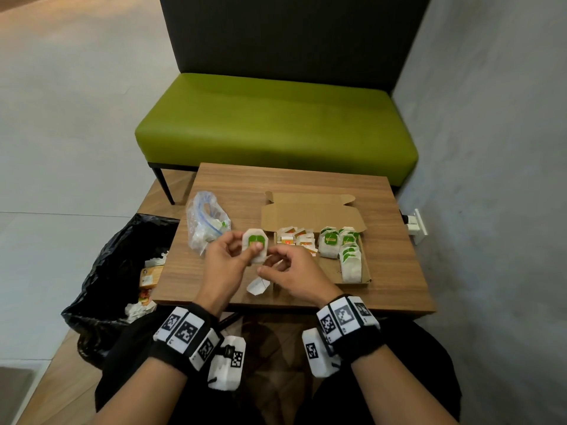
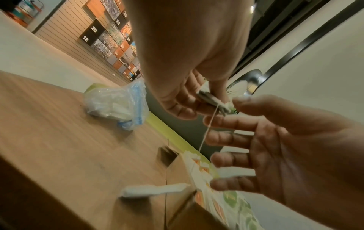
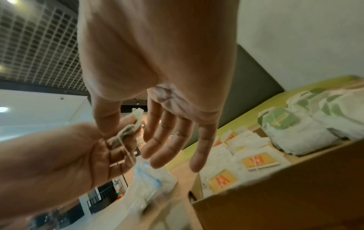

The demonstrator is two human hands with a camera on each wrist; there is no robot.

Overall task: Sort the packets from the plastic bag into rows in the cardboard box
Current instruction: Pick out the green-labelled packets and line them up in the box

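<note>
My left hand (image 1: 242,251) pinches a white packet with a green label (image 1: 255,244) upright above the table, left of the cardboard box (image 1: 310,213). In the left wrist view the packet (image 2: 213,101) is edge-on and a thin string (image 2: 204,135) hangs from it. My right hand (image 1: 276,265) hovers beside it with straight, spread fingers (image 2: 232,138), its thumb (image 3: 106,118) near the packet (image 3: 128,132). The box holds orange-labelled packets (image 1: 296,239) at the left and green-labelled ones (image 1: 340,243) at the right. The plastic bag (image 1: 205,222) lies left of the box.
A loose white packet (image 1: 257,286) lies on the wooden table (image 1: 399,271) under my hands. A black bin bag (image 1: 107,271) with rubbish stands at the table's left. Behind the table is a green bench (image 1: 276,118). A wall socket (image 1: 417,222) is at the right.
</note>
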